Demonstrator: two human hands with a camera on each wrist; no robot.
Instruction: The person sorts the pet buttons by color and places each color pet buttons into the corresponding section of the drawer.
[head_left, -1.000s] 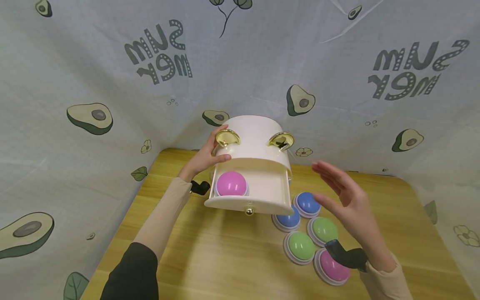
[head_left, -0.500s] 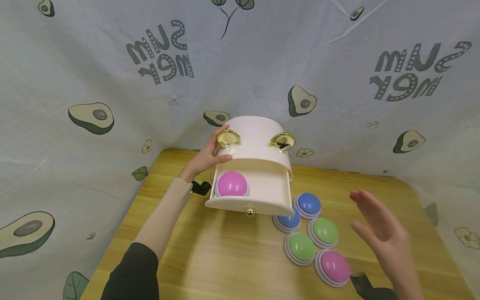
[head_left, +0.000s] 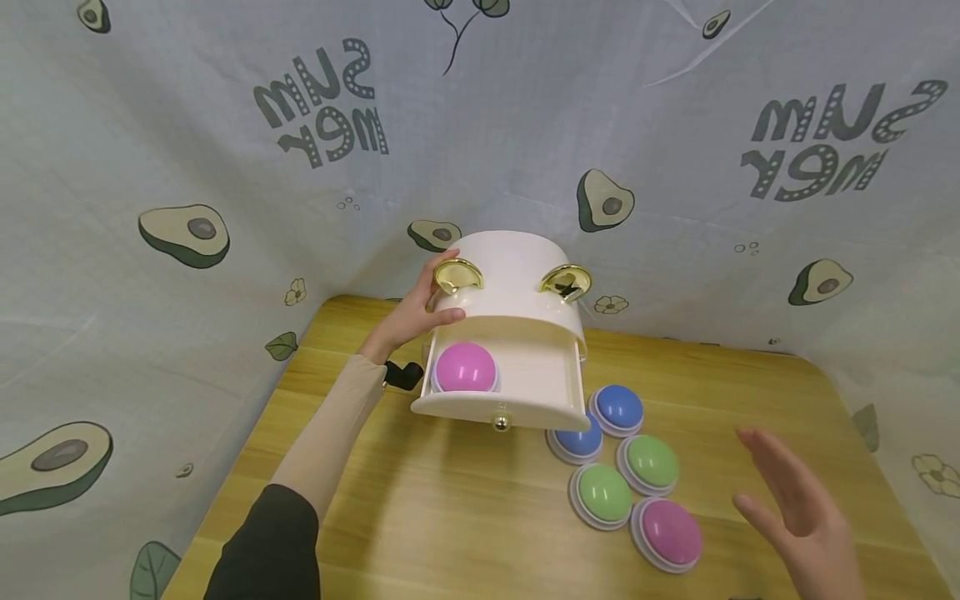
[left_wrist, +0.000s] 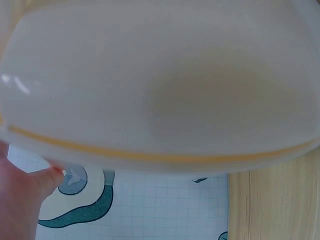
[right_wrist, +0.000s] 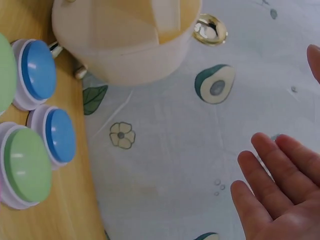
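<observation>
Brace the white box near the surface's back edge with gripping left fingers, lowering wide, empty right fingers over the loose pink dome.

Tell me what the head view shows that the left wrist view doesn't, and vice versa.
Only the head view: the right hand; a pink domed button in the pulled-out white drawer; two gold ear-shaped pieces; and two blue domed buttons, two green domed buttons and another pink domed button on the light wooden table.

Only the left wrist view: a thin yellow line along the edge of the glossy white rounded container.

Both: the container, the left hand, the table and the pale avocado-print cloth.
</observation>
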